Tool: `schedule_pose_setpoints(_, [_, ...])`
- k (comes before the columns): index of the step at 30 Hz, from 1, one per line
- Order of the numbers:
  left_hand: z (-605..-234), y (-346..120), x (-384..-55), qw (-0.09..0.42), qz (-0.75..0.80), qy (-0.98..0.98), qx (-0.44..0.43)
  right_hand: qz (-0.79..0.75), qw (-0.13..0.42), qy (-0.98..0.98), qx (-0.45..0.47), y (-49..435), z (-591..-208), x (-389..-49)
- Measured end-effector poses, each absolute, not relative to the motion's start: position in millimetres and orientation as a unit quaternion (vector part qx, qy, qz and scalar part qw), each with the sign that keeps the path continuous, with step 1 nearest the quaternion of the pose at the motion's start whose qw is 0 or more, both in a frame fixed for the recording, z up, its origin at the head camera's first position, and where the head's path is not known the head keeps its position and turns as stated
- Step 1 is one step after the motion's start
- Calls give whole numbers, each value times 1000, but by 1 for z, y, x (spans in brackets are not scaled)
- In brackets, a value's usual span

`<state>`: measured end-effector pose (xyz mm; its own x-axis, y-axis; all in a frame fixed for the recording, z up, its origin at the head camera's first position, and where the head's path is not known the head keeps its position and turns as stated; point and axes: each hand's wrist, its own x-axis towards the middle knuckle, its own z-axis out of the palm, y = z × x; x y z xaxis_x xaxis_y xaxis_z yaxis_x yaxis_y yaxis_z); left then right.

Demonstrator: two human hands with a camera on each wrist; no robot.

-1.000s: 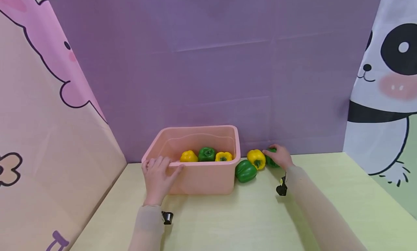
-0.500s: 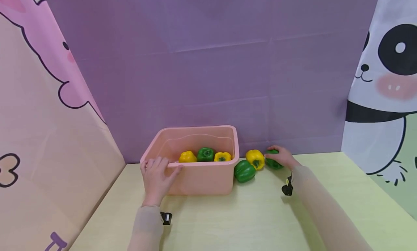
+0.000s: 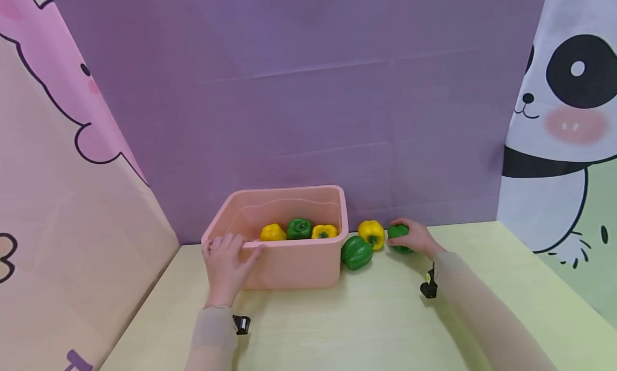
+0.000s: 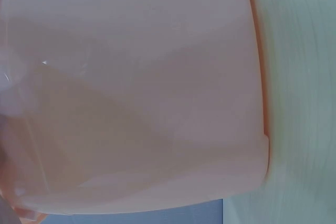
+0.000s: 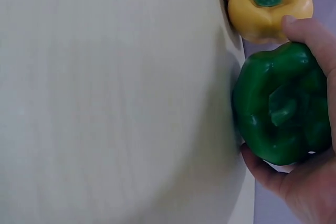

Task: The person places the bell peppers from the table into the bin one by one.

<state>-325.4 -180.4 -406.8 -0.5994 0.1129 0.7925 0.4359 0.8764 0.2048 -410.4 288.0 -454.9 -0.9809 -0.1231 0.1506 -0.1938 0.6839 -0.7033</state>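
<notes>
In the head view, my left hand (image 3: 225, 268) grips the front left rim of a pink plastic bin (image 3: 294, 266), fingers over the edge and thumb on the outer wall. Inside the bin are a yellow bell pepper (image 3: 273, 232), a green one and another yellow one. My right hand (image 3: 418, 238) holds a green bell pepper (image 5: 278, 103) from both sides at the back of the table, its stem toward the right wrist camera. Just left of it lies a yellow bell pepper (image 3: 371, 234). Against the bin's right wall rests another green bell pepper (image 3: 357, 252).
The bin and peppers stand on a pale wooden table (image 3: 308, 328). A purple cloth backdrop (image 3: 308, 92) rises behind the table's far edge. Printed cartoon panels flank both sides, with a panda (image 3: 573, 114) on the right.
The head view has shifted slightly. My right hand and the green bell pepper have moved a little rightward from the yellow one, leaving a small gap. My left hand keeps its grip on the bin.
</notes>
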Motion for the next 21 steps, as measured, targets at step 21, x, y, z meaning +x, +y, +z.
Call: schedule_pose_setpoints(21, [-406, -180, -325, 426, -199, -867, -163, 401, 59, -910, 81, 293, -447, -406])
